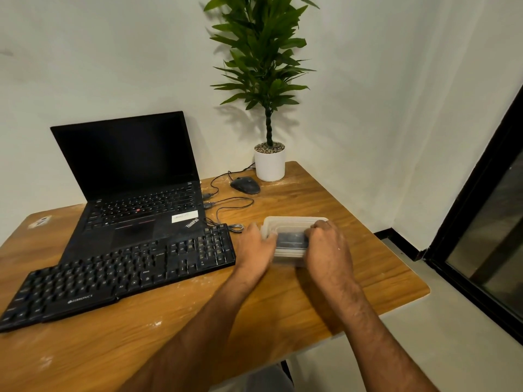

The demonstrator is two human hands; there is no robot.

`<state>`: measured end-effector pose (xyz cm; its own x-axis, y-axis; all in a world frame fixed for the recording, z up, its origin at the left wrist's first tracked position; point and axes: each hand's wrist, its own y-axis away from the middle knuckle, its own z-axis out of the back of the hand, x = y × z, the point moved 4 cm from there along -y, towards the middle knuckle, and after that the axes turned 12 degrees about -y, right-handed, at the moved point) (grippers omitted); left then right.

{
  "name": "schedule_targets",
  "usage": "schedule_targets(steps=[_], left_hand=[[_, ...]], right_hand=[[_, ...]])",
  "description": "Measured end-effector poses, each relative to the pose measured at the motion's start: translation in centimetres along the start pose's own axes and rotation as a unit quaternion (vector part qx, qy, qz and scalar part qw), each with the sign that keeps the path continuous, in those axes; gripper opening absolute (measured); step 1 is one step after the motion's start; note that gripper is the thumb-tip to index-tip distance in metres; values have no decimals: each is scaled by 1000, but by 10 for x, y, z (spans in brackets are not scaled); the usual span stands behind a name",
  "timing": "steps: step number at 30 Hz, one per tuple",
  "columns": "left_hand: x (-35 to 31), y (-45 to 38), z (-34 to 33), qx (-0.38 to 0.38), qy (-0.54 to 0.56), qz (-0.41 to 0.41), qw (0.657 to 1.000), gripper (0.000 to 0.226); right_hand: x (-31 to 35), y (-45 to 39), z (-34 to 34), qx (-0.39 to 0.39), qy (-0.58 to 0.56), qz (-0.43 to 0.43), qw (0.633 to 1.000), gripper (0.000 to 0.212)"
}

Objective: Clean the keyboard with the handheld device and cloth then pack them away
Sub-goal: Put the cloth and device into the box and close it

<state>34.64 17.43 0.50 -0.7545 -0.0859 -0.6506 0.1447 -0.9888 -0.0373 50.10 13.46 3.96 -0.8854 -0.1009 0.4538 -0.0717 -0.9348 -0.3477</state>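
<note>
black zebronics keyboard (121,274) lies flat on wooden counter (198,321), angled, its far right corner up against laptop front. clear plastic container (291,239) sits just right of keyboard, lid on, translucent, rectangular, rounded corners. dark item inside shows through lid, blurred, cannot tell what. left hand (256,244) grips container's left edge; right hand (328,244) curls over its right side.
</note>
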Motion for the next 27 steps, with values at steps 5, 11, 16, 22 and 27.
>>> schedule_targets(steps=[5,11,16,22,27], left_hand=[[7,-8,-5,71,186,143,970,22],[9,-11,-1,89,266,193,940,26],[9,-12,2,57,274,233,931,46],[3,-5,-2,3,215,209,954,12],[-6,6,-5,-62,95,146,983,20]], right_hand=[[0,1,0,7,1,2,1000,38],[0,1,1,16,-1,-5,1000,41],[0,1,0,25,2,-9,1000,44],[-1,0,0,21,2,-7,1000,43],[0,0,-2,17,5,-8,1000,38]])
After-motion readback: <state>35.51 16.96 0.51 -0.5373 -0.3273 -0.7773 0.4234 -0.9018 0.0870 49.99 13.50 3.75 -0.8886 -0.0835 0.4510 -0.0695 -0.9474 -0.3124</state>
